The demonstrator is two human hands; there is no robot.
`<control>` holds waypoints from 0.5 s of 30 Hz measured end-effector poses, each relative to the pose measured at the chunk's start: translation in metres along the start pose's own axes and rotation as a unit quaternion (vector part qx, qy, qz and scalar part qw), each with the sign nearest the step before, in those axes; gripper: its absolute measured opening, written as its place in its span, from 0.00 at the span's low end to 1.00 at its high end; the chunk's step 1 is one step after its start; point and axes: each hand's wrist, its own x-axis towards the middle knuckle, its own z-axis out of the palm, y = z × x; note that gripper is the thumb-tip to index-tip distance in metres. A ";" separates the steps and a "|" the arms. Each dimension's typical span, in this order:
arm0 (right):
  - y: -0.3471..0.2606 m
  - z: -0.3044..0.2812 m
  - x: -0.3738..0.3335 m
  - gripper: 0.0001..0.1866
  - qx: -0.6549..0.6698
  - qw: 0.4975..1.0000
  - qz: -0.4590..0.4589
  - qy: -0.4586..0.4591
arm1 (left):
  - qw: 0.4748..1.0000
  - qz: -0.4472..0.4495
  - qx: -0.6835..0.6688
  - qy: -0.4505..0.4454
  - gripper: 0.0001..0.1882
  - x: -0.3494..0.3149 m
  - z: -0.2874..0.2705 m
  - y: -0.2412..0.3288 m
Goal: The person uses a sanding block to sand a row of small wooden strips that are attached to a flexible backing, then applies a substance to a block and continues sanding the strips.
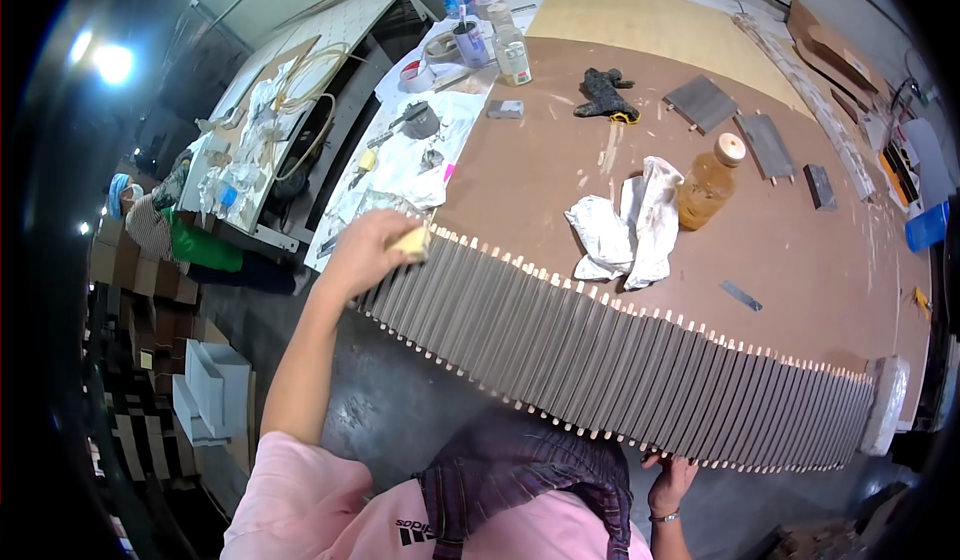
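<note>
A long row of dark grey slats (600, 360), with pale wooden pegs sticking out at both ends, curves along the near edge of the table. My left hand (365, 252) is closed round a pale yellow sponge-like block (411, 243). It holds the block against the far ends of the slats at the row's left end. Lower right of my body, my right hand (674, 482) touches the near peg ends. Its fingers are partly hidden by the slats, so their grip does not show.
On the brown tabletop (540, 170) lie crumpled white cloths (630, 228), a bottle of amber liquid (710, 185), a dark glove (604, 95) and loose grey panels (702, 104). A grey cup (420, 120) stands on white paper. A white wrapped block (885, 405) borders the row's right end. Another person (165, 215) is far left.
</note>
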 end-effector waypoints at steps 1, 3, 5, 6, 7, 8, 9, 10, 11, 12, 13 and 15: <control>0.001 0.000 -0.001 0.22 -0.006 1.000 -0.009 0.003 | 1.000 0.000 0.001 0.000 0.23 -0.001 0.000 0.000; 0.003 0.001 -0.003 0.22 0.000 1.000 -0.004 0.006 | 1.000 -0.021 0.014 -0.003 0.23 -0.003 0.000 0.006; 0.003 0.002 -0.001 0.23 0.008 1.000 0.002 0.000 | 0.998 -0.052 0.003 0.019 0.23 0.007 0.004 0.001; 0.004 0.002 -0.001 0.23 0.013 1.000 0.003 -0.002 | 0.997 -0.057 0.027 0.042 0.23 0.015 0.007 -0.002; 0.004 0.002 -0.001 0.24 0.018 1.000 0.004 -0.005 | 0.995 -0.062 0.051 0.065 0.23 0.019 0.008 -0.004; 0.003 0.000 0.000 0.24 0.007 1.000 0.019 -0.001 | 0.994 -0.068 0.048 0.068 0.23 0.020 0.008 -0.004; 0.005 -0.004 -0.001 0.24 0.004 1.000 0.017 0.000 | 0.994 -0.067 0.044 0.069 0.23 0.022 0.009 0.000; 0.006 -0.007 -0.001 0.25 0.003 1.000 0.015 0.012 | 0.996 -0.046 0.043 0.060 0.23 0.022 0.007 0.007; 0.008 -0.009 0.001 0.25 0.001 1.000 0.013 0.022 | 0.997 -0.025 0.042 0.051 0.23 0.024 0.007 0.011; 0.004 -0.005 0.002 0.25 0.002 1.000 0.013 0.015 | 0.997 -0.026 0.061 0.046 0.22 0.022 0.007 0.009; -0.001 0.002 0.001 0.23 0.004 1.000 0.015 0.020 | 0.996 -0.032 0.063 0.051 0.22 0.022 0.006 0.006; -0.005 0.007 0.006 0.22 0.012 1.000 0.014 0.006 | 0.982 -0.088 0.126 0.106 0.21 0.016 0.000 -0.002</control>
